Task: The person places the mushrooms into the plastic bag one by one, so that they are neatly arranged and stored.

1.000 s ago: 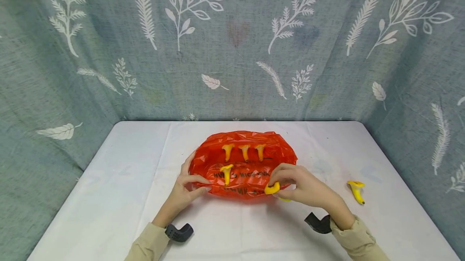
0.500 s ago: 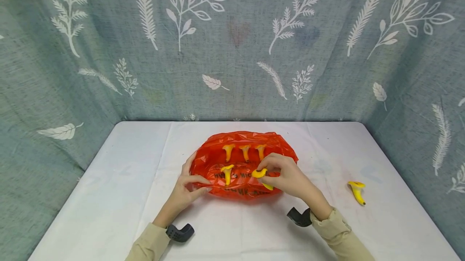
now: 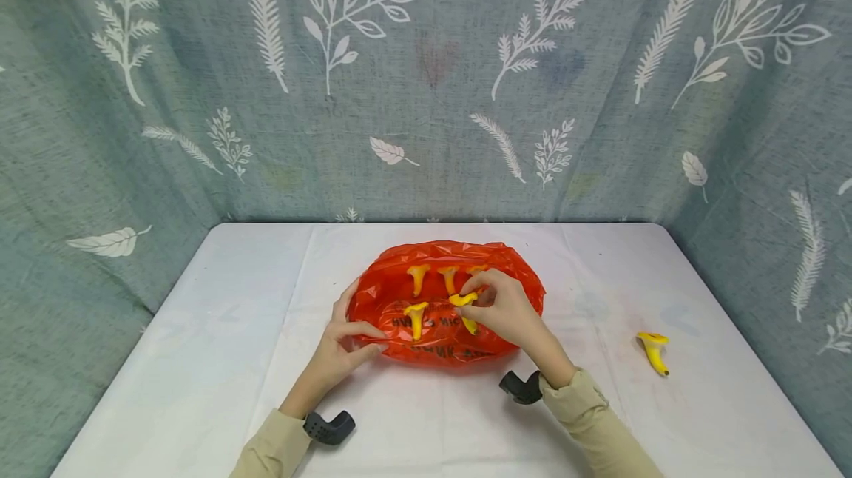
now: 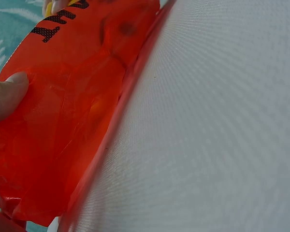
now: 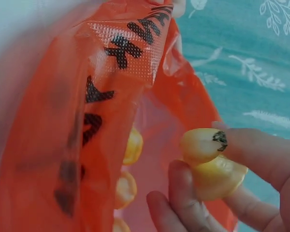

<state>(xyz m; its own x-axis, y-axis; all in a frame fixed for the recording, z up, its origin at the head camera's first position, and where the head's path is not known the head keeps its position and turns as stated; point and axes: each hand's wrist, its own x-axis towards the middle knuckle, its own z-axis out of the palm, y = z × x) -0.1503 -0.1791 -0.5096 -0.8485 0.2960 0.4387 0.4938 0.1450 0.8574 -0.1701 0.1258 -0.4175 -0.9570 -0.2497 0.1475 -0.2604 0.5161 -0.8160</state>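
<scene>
A red plastic bag (image 3: 439,357) with black lettering is spread open on the table. My left hand (image 3: 338,345) holds its left side and front rim; in the left wrist view the thumb (image 4: 12,94) presses on the red film. Above the bag's mouth, my right hand (image 3: 511,311) pinches a yellow chanterelle (image 3: 470,324) between thumb and fingers, its dark-tipped stem end (image 5: 203,145) facing the right wrist camera. Inside the bag, a front chanterelle (image 3: 416,320) lies left of the held one. Behind it is a row of three, the rightmost (image 3: 477,268) partly covered by the right hand.
Another yellow chanterelle (image 3: 654,351) lies on the white table (image 3: 200,359), to the right of the bag. A grey-green curtain (image 3: 426,115) with white leaf prints encloses the back and sides.
My right hand has moved left from the bag's right front edge to over its mouth, carrying the chanterelle. The left hand and the bag have stayed in place.
</scene>
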